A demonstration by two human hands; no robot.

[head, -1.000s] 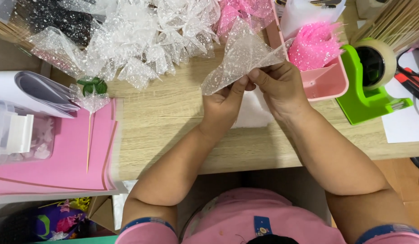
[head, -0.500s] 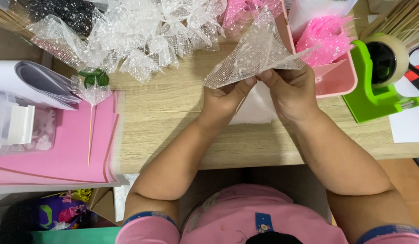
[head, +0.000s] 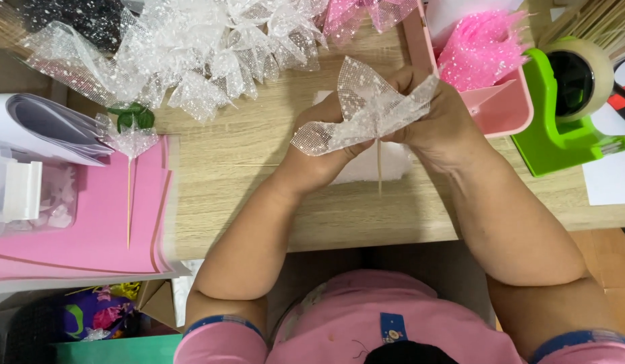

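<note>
At the centre of the frame, both hands pinched a gathered white net piece (head: 366,111) around a thin wooden stick (head: 379,168). The left hand (head: 324,152) gripped from below, the right hand (head: 435,118) closed at its right edge. The net sat between them above the bench (head: 258,175). Loosened fingers would likely let the folds spring apart or the stick slip down.

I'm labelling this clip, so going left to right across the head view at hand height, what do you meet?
Pink paper sheets → left hand → white glitter mesh piece → right hand → pink tray → green tape dispenser.
</note>
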